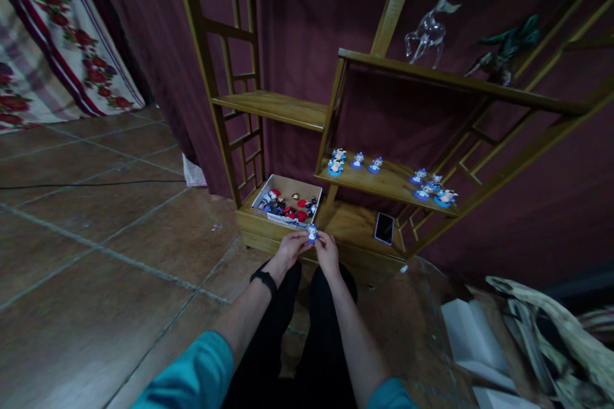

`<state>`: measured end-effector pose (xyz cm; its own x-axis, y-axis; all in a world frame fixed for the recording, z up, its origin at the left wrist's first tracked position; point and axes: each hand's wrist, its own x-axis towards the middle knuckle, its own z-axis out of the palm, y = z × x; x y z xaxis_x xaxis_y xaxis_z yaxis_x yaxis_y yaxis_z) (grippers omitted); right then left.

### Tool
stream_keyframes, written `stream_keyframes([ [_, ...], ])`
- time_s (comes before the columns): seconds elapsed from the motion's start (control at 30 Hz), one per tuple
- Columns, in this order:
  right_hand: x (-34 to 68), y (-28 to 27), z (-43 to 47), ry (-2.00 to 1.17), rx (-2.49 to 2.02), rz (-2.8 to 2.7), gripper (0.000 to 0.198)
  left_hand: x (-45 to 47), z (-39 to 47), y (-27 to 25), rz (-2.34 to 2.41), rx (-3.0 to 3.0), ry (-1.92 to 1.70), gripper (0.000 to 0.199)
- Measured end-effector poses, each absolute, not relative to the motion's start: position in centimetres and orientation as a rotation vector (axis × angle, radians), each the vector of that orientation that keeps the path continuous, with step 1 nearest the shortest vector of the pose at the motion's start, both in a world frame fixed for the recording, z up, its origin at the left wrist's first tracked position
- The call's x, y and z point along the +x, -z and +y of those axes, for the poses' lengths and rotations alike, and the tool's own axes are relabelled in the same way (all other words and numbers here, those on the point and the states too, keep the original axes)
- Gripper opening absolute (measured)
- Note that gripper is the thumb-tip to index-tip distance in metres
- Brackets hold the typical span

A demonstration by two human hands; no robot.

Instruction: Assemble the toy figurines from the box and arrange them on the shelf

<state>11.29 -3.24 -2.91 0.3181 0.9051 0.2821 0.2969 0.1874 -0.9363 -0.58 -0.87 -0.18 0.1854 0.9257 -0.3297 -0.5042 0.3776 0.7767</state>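
- Pale cloth curtain printed with red flowers (96,73), above the brown tiled floor (110,217).
- White open cardboard box (263,214) of red, blue and black toy pieces (290,211), on the yellowish-brown wooden bottom shelf (352,230), at the left end by the front edge.
- Left hand (291,249), black band (265,279) at the wrist: fingertips pinching the left side of a small purple-and-white toy figure (312,233), upright just before the box's right front corner.
- Right hand (327,252): thumb and fingers pinching the figure's right side.
- Two blue, black and white figures (336,167) on light-blue bases, by the left edge of the wooden middle shelf (397,179).
- Two purple-and-white figures (375,165), to the right of these, nearer the back edge.
- Dark-screened phone with a pale purple border (384,229), near the bottom shelf's right edge.
- Clear glass horse (426,35), on the wooden upper shelf (384,64), left of centre.
- Cluster of four figures (424,192), toward the middle shelf's right edge, the rightmost at the front corner.
- Dark green statuette (508,45), right half of the upper shelf.
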Motion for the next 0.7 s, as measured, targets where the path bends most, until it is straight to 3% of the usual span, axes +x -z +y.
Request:
stream_keyframes([
  [0.7, 11.74, 3.84, -2.46, -0.746, -1.28, -1.161, 0.025, -0.91, -0.95, -0.14, 0.804, 0.56, -0.99, 0.01],
])
